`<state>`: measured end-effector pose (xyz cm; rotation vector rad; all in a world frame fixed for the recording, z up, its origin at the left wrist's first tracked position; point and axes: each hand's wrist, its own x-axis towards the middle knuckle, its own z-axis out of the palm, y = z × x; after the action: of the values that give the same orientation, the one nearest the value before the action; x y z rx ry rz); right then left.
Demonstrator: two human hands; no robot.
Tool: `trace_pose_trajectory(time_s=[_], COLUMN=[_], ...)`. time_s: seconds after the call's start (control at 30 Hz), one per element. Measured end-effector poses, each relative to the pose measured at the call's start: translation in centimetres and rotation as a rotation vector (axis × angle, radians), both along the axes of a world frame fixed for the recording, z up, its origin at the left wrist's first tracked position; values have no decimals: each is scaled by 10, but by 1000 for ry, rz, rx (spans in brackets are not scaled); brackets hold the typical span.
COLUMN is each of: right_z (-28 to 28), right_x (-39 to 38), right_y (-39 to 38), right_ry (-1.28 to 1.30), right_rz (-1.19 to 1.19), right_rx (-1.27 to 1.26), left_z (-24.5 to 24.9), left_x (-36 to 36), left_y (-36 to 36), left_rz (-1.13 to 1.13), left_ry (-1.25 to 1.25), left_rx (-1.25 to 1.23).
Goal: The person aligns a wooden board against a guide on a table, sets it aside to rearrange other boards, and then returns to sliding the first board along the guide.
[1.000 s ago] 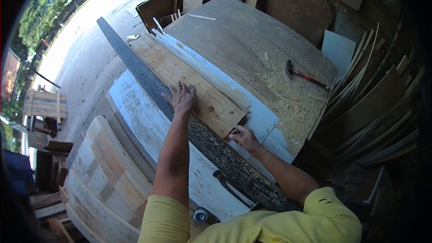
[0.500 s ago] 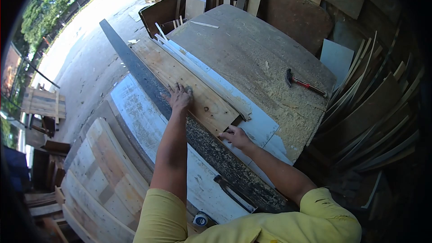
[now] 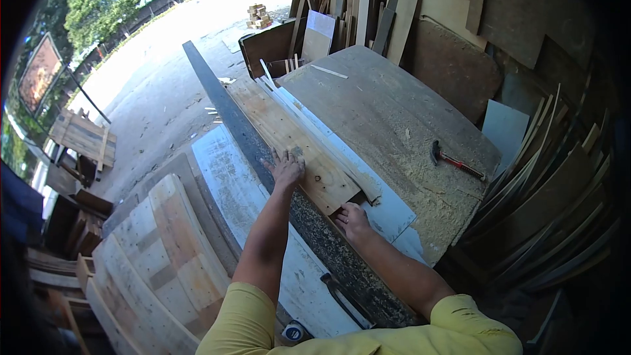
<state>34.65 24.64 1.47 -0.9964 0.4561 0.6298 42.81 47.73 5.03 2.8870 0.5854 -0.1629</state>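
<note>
My left hand lies flat with fingers spread on a pale wooden board with knots and small dark holes. At the board's near end my right hand is closed, its fingers curled against the end and partly hidden. A long dark beam runs along the board's left side, touching or very near it. Beneath and to the right is a white panel, with thin wooden strips beside the board.
A red-handled hammer rests among sawdust on the worktable. Close to my body are a dark-handled tool and a tape measure. A patchwork wooden panel stands at left; timber offcuts lean at right.
The camera view has tilted up, so the scene sits lower and farther right. My right hand has moved in under the board's near end; my left hand stays on top.
</note>
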Motion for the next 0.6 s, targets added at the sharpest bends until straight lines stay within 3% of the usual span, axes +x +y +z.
trace_pose_trajectory(time_s=[0.07, 0.17, 0.23, 0.3, 0.33, 0.4, 0.47, 0.53, 0.6], right_z=[0, -2, 10, 46, 57, 56, 56, 54, 38], right_x=[4, 22, 34, 37, 39, 46, 50, 48, 46], right_y=[3, 9, 10, 4, 4, 8, 11, 14, 22], right_ry=[16, 47, 52, -13, -42, -86, -170, -179, -244], right_rz=[-29, -49, -31, 147, 237, 277, 234, 188, 14], right_rx=[-21, -151, -258, -85, 1, -65, -70, -12, 128], left_z=[1, 5, 3, -7, -5, 4, 8, 9, 13], left_x=[-8, -37, -70, -106, -124, -155, -168, -173, -169], left_y=[-3, -23, -45, -72, -89, -119, -136, -153, -164], left_rz=[22, 204, 353, 498, 521, 511, 483, 405, 376], left_ry=[-6, -378, -708, -830, -793, -694, -651, -416, -343], left_rx=[-24, -144, -305, -647, -671, -730, -761, -635, -580])
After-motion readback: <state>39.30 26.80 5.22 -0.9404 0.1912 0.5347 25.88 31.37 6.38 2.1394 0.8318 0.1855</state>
